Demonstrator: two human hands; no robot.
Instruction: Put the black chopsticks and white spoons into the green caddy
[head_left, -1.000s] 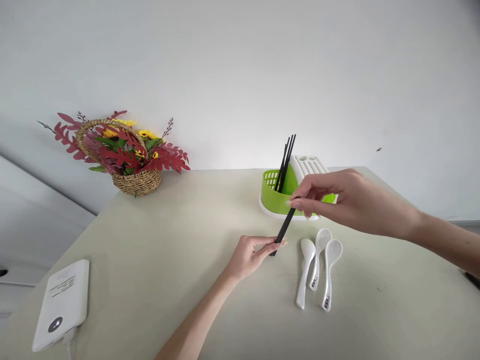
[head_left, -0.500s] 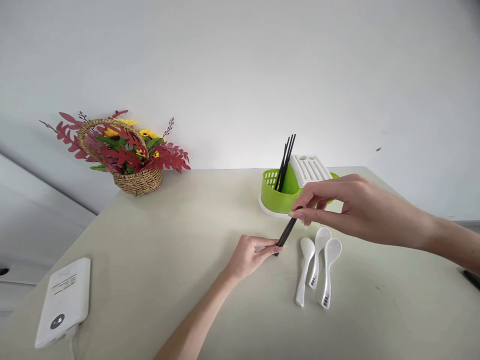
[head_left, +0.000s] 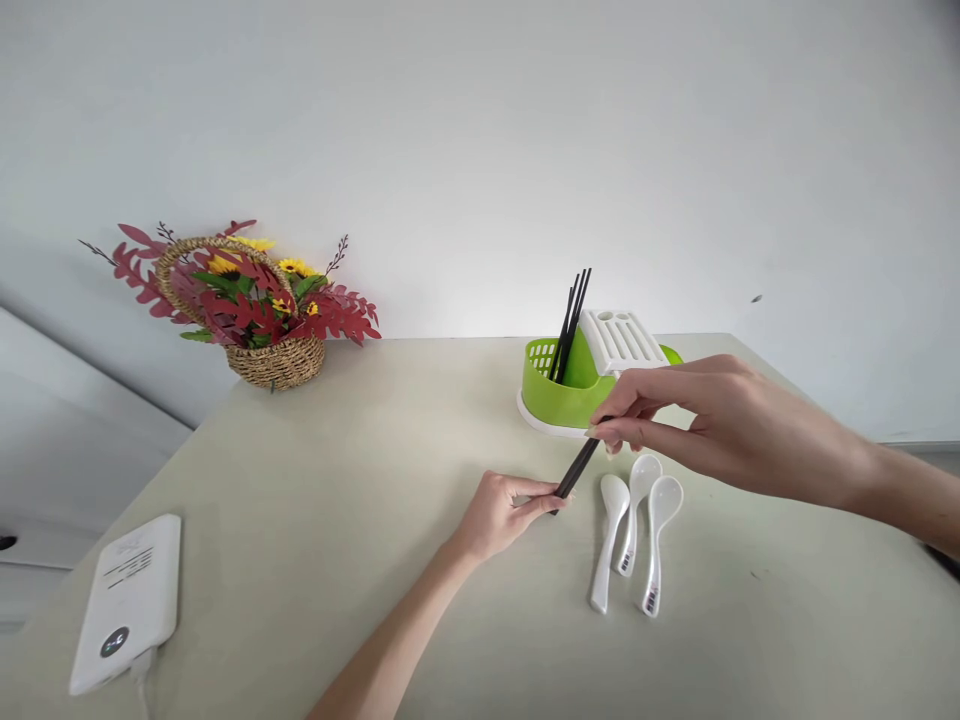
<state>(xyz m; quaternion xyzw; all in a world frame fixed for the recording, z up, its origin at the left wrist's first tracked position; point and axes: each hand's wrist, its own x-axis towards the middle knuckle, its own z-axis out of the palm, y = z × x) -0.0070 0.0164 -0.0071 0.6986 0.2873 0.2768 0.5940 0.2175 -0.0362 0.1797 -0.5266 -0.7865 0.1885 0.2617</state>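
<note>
A pair of black chopsticks [head_left: 577,469] is held between my hands, slanting up to the right above the table. My left hand [head_left: 499,515] pinches the lower end between thumb and fingers. At the upper end, my right hand [head_left: 686,415] has its fingertips closed on them. Behind sits a green cutlery holder [head_left: 559,400] with a white slotted top [head_left: 624,342]; several black chopsticks [head_left: 571,325] stand in its left compartment. My right hand hides part of the holder's right side. Three white spoons [head_left: 615,495] lie on the table below my right hand, bowls pointing away.
A wicker basket [head_left: 277,362] of red leaves and yellow flowers stands at the back left, near the wall. On the left front of the table [head_left: 337,450] lies a white power bank [head_left: 127,600] with a cable plugged in. A dark object shows at the right edge.
My right hand has shifted slightly right and down, and the upper end of the chopsticks has moved with it. My left hand is almost unmoved.
</note>
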